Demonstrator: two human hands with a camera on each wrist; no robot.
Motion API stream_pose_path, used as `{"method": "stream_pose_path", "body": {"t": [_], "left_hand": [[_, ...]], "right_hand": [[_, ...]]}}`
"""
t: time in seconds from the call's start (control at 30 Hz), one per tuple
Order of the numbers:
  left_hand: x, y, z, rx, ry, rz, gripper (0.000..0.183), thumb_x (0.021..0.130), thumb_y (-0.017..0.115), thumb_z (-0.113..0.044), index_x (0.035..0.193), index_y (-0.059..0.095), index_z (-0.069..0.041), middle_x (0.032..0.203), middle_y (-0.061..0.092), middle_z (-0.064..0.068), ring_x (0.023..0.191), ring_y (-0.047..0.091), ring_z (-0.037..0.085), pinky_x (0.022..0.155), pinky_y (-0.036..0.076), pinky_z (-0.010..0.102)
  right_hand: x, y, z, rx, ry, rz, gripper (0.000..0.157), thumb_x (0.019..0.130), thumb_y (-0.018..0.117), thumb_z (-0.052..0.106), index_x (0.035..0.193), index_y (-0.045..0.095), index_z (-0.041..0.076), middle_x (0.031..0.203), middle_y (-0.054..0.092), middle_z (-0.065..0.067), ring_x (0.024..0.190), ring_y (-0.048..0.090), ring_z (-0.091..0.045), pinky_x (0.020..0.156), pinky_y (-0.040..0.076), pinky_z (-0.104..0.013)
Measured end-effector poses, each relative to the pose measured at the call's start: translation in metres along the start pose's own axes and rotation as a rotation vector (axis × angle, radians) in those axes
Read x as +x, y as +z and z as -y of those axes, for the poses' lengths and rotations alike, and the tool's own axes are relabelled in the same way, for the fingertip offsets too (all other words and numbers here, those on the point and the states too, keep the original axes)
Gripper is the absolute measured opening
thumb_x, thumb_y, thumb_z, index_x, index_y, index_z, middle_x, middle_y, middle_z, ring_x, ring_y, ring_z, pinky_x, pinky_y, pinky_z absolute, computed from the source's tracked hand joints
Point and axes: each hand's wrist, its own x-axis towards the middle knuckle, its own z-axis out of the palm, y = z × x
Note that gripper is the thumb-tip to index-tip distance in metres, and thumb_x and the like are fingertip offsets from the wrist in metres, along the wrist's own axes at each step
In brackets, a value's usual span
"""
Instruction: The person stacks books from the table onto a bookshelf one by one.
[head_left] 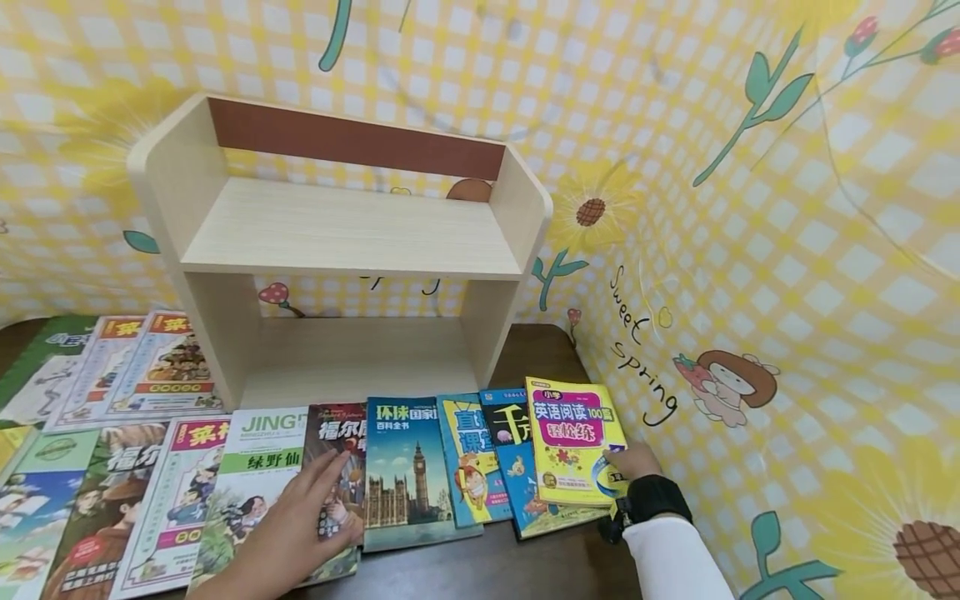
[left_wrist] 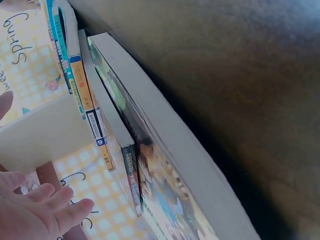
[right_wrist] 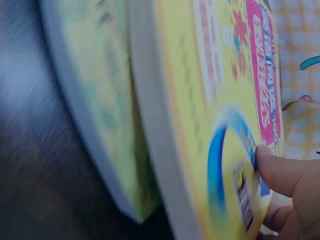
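Note:
My right hand [head_left: 637,461] pinches the right edge of a yellow book [head_left: 564,446] with a pink title panel. In the right wrist view its thumb [right_wrist: 280,170] lies on the cover and other fingers are partly hidden behind the edge. The yellow book overlaps a dark and blue book [head_left: 517,479] beneath it. My left hand [head_left: 296,521] is over a dark red book [head_left: 335,425] and a green and white book [head_left: 258,429], fingers extended. In the left wrist view the left hand [left_wrist: 37,210] holds nothing; whether it touches a cover I cannot tell.
A pale wooden two-tier shelf [head_left: 345,229] stands behind the row of books. A blue book with a clock tower [head_left: 412,492] and a blue and yellow book [head_left: 472,467] lie mid-row. Several more books overlap at left. A patterned wall [head_left: 750,292] closes off the right side.

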Motion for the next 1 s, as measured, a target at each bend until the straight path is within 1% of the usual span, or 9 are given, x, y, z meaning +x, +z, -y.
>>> {"method": "stream_pose_path", "body": {"t": [0.07,0.17,0.23,0.37,0.6,0.63,0.8,0.87,1.0], "left_hand": [[0.002,0.000,0.001,-0.028,-0.004,0.024,0.094,0.076,0.080,-0.037,0.150,0.031,-0.007,0.146,0.035,0.027,0.122,0.044,0.053,0.084,0.049,0.062],[0.006,0.000,0.001,-0.094,-0.025,0.071,0.097,0.077,0.080,-0.035,0.153,0.026,-0.011,0.148,0.031,0.027,0.117,0.049,0.050,0.082,0.052,0.059],[0.009,-0.001,0.000,-0.127,-0.035,0.095,0.098,0.077,0.080,-0.036,0.153,0.024,-0.011,0.149,0.028,0.028,0.114,0.052,0.048,0.081,0.052,0.058],[0.012,-0.001,-0.002,-0.153,-0.042,0.107,0.097,0.077,0.080,-0.037,0.152,0.026,-0.007,0.149,0.027,0.030,0.113,0.053,0.048,0.081,0.051,0.060],[0.011,-0.001,-0.002,-0.229,-0.094,0.139,0.100,0.078,0.079,-0.042,0.153,0.023,-0.009,0.150,0.025,0.031,0.117,0.050,0.051,0.085,0.049,0.062],[0.010,-0.001,-0.001,-0.244,-0.103,0.142,0.100,0.078,0.078,-0.044,0.154,0.022,-0.009,0.150,0.025,0.031,0.120,0.047,0.052,0.086,0.048,0.063],[0.011,0.000,0.004,-0.375,-0.152,0.151,0.098,0.079,0.078,-0.039,0.153,0.022,-0.007,0.144,0.038,0.029,0.106,0.059,0.039,0.081,0.052,0.055],[0.012,0.001,0.006,-0.431,-0.180,0.154,0.097,0.080,0.078,-0.036,0.153,0.022,-0.006,0.141,0.043,0.029,0.103,0.061,0.036,0.080,0.053,0.051],[0.014,0.000,0.010,-0.520,-0.201,0.158,0.096,0.081,0.078,-0.032,0.153,0.019,-0.003,0.141,0.043,0.030,0.115,0.056,0.042,0.086,0.052,0.052]], "right_hand": [[-0.021,0.001,0.016,0.111,-0.035,-0.007,0.044,0.097,0.057,0.025,0.112,0.056,-0.016,0.089,0.064,-0.025,0.077,0.062,-0.029,0.069,0.051,-0.036],[-0.028,0.001,0.006,0.280,-0.112,0.023,0.047,0.097,0.058,0.030,0.110,0.054,-0.015,0.082,0.062,-0.020,0.069,0.060,-0.024,0.061,0.050,-0.033],[-0.026,0.005,-0.002,0.370,-0.113,0.025,0.050,0.095,0.061,0.034,0.110,0.052,-0.014,0.083,0.062,-0.019,0.069,0.060,-0.022,0.060,0.049,-0.032],[-0.036,0.017,0.001,0.443,-0.042,-0.065,0.041,0.098,0.057,0.024,0.116,0.046,-0.012,0.087,0.060,-0.018,0.070,0.059,-0.019,0.059,0.049,-0.030],[-0.059,0.024,0.014,0.503,-0.023,-0.081,0.038,0.100,0.054,0.023,0.123,0.043,-0.005,0.092,0.059,-0.015,0.070,0.059,-0.016,0.061,0.050,-0.028],[-0.063,0.025,0.017,0.506,-0.025,-0.068,0.038,0.100,0.055,0.024,0.124,0.044,-0.004,0.092,0.060,-0.014,0.070,0.059,-0.016,0.060,0.050,-0.028],[-0.081,0.031,0.033,0.599,-0.069,0.056,0.035,0.098,0.057,0.023,0.123,0.046,0.002,0.085,0.064,-0.011,0.067,0.063,-0.019,0.059,0.053,-0.031],[-0.086,0.032,0.039,0.644,-0.096,0.145,0.036,0.098,0.058,0.024,0.123,0.045,0.001,0.084,0.066,-0.010,0.067,0.066,-0.021,0.059,0.055,-0.033],[-0.094,0.031,0.050,0.663,-0.164,0.356,0.045,0.098,0.058,0.027,0.129,0.039,0.001,0.086,0.069,-0.009,0.071,0.069,-0.021,0.062,0.058,-0.035]]}}
